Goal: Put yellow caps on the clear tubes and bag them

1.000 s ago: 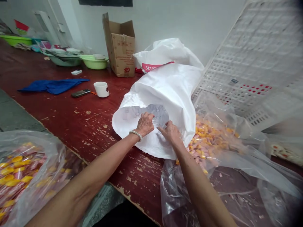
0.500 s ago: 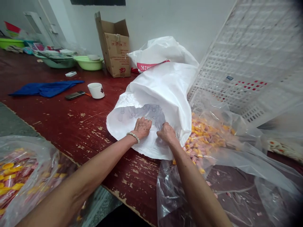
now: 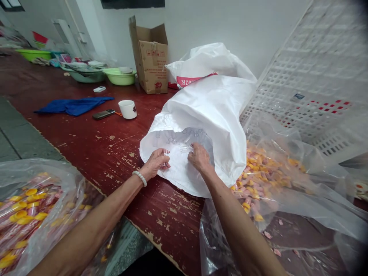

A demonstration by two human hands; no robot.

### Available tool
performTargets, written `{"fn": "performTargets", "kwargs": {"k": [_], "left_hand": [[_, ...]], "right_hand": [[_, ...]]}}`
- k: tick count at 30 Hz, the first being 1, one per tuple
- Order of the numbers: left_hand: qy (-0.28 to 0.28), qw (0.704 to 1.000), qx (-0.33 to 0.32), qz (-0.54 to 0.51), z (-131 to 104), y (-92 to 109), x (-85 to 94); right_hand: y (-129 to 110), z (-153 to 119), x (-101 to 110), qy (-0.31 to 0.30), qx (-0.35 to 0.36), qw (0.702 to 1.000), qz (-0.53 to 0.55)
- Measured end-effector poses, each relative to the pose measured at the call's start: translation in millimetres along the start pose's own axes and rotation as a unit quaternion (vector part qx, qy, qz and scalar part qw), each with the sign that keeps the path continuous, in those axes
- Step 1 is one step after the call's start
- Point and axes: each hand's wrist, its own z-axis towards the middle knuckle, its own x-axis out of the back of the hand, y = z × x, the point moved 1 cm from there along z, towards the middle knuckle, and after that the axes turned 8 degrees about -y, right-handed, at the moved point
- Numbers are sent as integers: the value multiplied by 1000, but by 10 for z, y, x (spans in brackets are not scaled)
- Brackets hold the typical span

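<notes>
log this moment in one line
left hand: holding clear tube | right hand: at loose tubes, grip unclear | white sack: lying open on red table

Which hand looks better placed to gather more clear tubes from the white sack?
Probably the right hand: it is right by the clear tubes inside the sack. The left hand is farther from those and appears to hold at least one tube.

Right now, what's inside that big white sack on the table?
Small clear tubes show inside the white sack, near its mouth, beside the right hand. Anything deeper is hidden by the sack's own folds, so I can't tell how full it is.
</notes>
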Motion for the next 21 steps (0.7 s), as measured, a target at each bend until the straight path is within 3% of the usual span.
{"fn": "performTargets", "kwargs": {"k": [2,6,10,12,14,17,19,21], "left_hand": [[2,998,17,-54,2,-1,38],[-2,998,19,-65,33,-38,102],[-17,998,-2,-68,73,-110,94],[-36,996,-26,-82,78,-135,56],[-64,990,-58,-109,69,-150,2],[-113,974,-108,-166,25,-169,-100],[-134,963,-132,-195,-15,-181,-168],[-134,958,-142,-210,-50,-192,-224]], "right_hand": [[-38,62,-61,-5,9,1000,-15],[-37,175,-121,-29,21,998,-55],[-40,170,-127,2,71,995,-67],[-75,91,-158,19,105,994,-13],[-126,-25,-221,4,136,984,117],[-200,-212,-339,-48,180,922,339],[-224,-315,-407,-60,194,898,391],[-222,-393,-457,-58,186,906,375]]}}
